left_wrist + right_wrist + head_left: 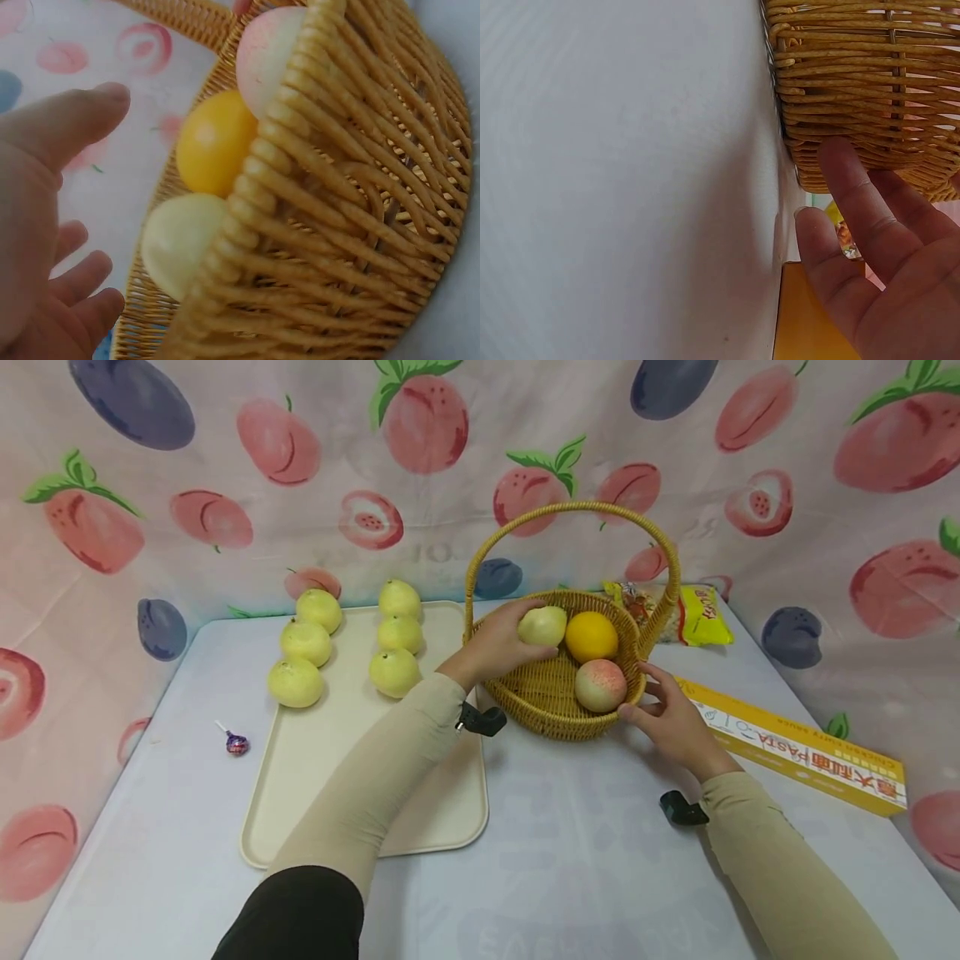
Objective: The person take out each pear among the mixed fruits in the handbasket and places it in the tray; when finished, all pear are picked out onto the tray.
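A round wicker basket (pixel 570 722) with a tall arched handle holds a pale yellow-green fruit (pixel 542 626), an orange (pixel 592 637) and a pink-and-cream peach (pixel 601 686). My left hand (pixel 498 642) reaches over the basket's left rim beside the pale fruit. In the left wrist view, thumb and fingers of that hand (pixel 45 217) are spread, apart from the pale fruit (pixel 180 244), which sits inside the rim. On the basket's right side, my right hand (pixel 678 727) touches the wicker; the right wrist view shows its fingers (pixel 847 180) extended against the wall.
A cream tray (pixel 360 777) on the left bears two rows of pale yellow-green fruits (pixel 395 673). Left of it lies a wrapped lollipop (pixel 236 743). A yellow pasta box (pixel 802 747) lies right of the basket, and a yellow snack packet (pixel 703 617) lies behind it. Fruit-printed cloth hangs behind.
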Demonstrator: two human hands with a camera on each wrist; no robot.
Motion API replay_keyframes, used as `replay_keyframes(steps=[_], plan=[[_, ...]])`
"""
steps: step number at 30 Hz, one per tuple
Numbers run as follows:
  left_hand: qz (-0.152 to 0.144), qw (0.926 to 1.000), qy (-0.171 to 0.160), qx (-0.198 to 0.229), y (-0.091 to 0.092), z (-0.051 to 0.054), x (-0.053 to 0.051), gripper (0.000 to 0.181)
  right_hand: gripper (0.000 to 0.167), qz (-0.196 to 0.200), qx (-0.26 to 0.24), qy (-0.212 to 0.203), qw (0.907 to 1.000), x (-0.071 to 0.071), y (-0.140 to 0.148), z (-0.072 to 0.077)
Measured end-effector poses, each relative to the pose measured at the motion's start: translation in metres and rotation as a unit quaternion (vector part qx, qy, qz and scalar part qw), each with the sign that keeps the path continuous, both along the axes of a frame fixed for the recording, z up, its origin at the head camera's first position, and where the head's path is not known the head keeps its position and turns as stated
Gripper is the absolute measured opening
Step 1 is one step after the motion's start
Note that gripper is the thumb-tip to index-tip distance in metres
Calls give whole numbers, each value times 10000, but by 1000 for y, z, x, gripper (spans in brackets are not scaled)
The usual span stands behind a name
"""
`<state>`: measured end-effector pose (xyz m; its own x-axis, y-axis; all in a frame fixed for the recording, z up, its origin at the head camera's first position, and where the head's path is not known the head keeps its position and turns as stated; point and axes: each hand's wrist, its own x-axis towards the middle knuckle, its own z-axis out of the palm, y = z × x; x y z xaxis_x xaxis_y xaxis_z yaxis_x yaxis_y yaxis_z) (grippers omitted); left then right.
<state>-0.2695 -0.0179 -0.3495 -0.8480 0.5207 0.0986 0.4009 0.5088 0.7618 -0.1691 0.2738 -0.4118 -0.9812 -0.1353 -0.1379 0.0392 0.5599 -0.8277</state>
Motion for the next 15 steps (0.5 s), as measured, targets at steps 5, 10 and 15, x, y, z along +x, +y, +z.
replay_keyframes(steps=[5, 10, 15], plan=[[-7, 9996, -285, 59, 7, -9, -7, 74, 94, 5, 10, -33, 10000, -1, -1, 0], [132, 9992, -363, 59, 12, -18, -12, 73, 93, 6, 18, -54, 10000, -1, -1, 1], [212, 9985, -462, 185, 17, -20, -15, 73, 93, -38, 67, -49, 10000, -1, -1, 2]])
